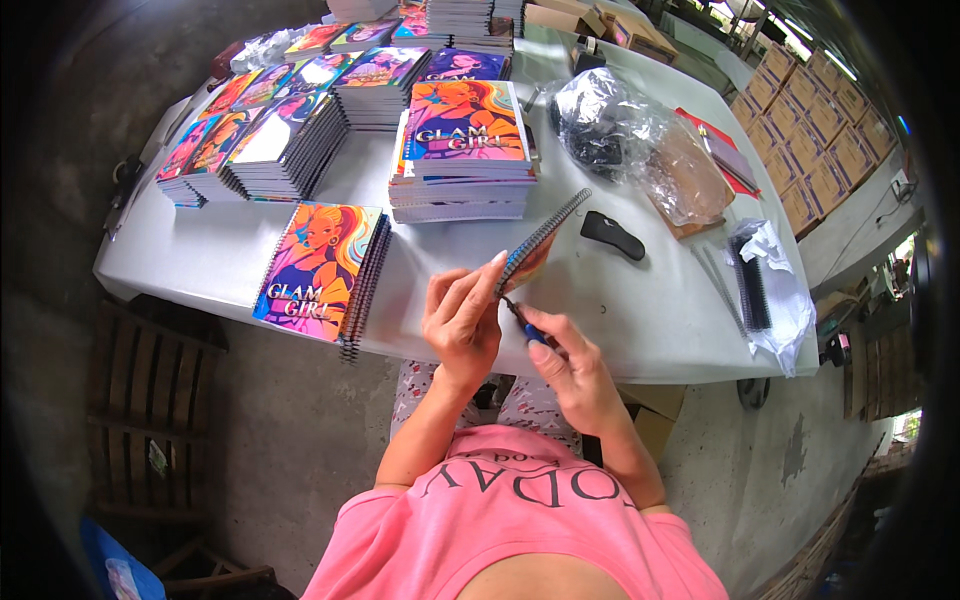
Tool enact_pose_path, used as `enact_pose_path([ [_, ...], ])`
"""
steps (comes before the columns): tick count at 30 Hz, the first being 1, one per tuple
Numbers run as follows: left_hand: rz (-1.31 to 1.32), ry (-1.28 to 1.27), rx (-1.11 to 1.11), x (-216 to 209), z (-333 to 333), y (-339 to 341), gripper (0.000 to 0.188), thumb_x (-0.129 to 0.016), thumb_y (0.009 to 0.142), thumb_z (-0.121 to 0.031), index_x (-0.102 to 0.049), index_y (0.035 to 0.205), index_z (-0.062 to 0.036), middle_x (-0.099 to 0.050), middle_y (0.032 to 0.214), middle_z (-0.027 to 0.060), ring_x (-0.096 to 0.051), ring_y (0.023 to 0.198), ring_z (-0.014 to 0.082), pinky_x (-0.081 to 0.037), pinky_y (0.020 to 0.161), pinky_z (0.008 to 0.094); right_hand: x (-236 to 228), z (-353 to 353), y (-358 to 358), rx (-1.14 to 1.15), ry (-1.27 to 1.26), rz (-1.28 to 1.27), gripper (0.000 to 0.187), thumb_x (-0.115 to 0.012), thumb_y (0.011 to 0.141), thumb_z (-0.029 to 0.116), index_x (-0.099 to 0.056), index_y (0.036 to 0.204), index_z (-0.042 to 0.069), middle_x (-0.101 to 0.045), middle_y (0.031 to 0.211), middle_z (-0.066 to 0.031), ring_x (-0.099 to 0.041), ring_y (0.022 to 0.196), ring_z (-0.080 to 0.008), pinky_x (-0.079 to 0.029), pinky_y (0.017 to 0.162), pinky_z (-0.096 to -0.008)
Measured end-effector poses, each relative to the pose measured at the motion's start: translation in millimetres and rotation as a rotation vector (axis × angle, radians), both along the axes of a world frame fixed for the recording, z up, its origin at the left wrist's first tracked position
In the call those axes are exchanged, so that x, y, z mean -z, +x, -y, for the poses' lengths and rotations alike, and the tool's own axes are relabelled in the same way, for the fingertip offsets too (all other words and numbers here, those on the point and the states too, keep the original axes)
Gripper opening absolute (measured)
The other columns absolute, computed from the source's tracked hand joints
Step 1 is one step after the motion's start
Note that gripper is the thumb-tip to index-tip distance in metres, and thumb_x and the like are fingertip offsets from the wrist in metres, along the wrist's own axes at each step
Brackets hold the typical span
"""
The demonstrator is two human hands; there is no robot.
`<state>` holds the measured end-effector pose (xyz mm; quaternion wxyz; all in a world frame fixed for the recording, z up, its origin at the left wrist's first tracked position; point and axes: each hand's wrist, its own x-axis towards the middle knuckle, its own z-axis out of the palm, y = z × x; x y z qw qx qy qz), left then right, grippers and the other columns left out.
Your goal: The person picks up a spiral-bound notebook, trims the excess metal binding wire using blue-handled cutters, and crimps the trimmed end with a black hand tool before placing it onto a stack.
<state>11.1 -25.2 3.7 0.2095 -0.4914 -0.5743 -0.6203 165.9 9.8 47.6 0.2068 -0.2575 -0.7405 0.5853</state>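
Note:
My left hand (466,322) is closed on a spiral notebook (534,262), held up on edge with its cover turned away to the right. A dark wire coil (562,212) runs along its spine and sticks out past the far end. In my right hand (574,368) are small pliers with blue handles (534,330), their jaws at the near end of the coil. Left of my hands lies a short pile of coil-bound notebooks (318,268) with a colourful cover. Beyond the held notebook stands a stack of loose-looking covers and pages (465,135).
Several notebook stacks (290,140) fill the far left of the white table (420,285). To the right lie a black oblong object (612,235), clear plastic wrap (680,170), and loose coils (752,280) on white wrapping. Cardboard boxes (825,130) are piled beyond the table.

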Motion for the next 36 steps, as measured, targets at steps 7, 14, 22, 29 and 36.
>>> enact_pose_path([
  [7,0.230,0.110,0.003,4,6,-11,0.033,-0.064,0.078,0.008,-0.061,0.111,0.0013,-0.066,0.090,0.0072,-0.057,0.078,0.0148,-0.047,0.070,0.0260,34,-11,5,0.076,0.520,0.020,0.044,-0.050,0.092,0.032,-0.046,0.132,0.013,-0.050,0.113,-0.0166,-0.052,0.101,-0.0300,-0.041,0.088,-0.0386],
  [14,0.782,0.241,0.143,-2,60,-41,0.030,-0.049,0.096,-0.013,-0.049,0.123,-0.0011,-0.064,0.098,0.0080,-0.056,0.084,0.0072,-0.046,0.073,0.0222,117,-76,70,0.529,0.992,0.835,0.046,-0.051,0.092,0.034,-0.045,0.134,0.017,-0.044,0.126,-0.0142,-0.042,0.119,-0.0308,-0.027,0.102,-0.0445],
  [22,0.103,0.036,0.088,-46,110,-47,0.016,-0.048,0.095,-0.017,-0.058,0.104,-0.0080,-0.068,0.089,0.0077,-0.058,0.075,0.0161,-0.045,0.067,0.0300,-55,-10,-55,-0.115,1.188,-0.245,0.061,-0.066,0.082,0.036,-0.045,0.132,0.008,-0.053,0.124,-0.0168,-0.053,0.110,-0.0333,-0.041,0.093,-0.0436],
  [29,0.050,0.431,-0.602,-66,168,-98,0.020,-0.049,0.094,-0.021,-0.059,0.094,-0.0031,-0.063,0.100,0.0120,-0.057,0.092,0.0213,-0.041,0.087,0.0378,-54,-26,-170,-0.318,-0.161,-0.387,0.039,-0.067,0.081,0.006,-0.051,0.116,0.002,-0.065,0.093,-0.0057,-0.063,0.076,-0.0112,-0.052,0.069,-0.0259],
  [36,0.781,0.137,-0.415,28,152,-185,0.040,-0.049,0.095,-0.030,-0.053,0.122,-0.0008,-0.057,0.120,0.0141,-0.054,0.110,0.0218,-0.038,0.097,0.0315,69,-46,-263,-0.149,-0.162,-0.133,0.056,-0.062,0.087,0.020,-0.030,0.128,0.000,-0.063,0.084,-0.0068,-0.061,0.058,-0.0113,-0.051,0.045,-0.0277],
])
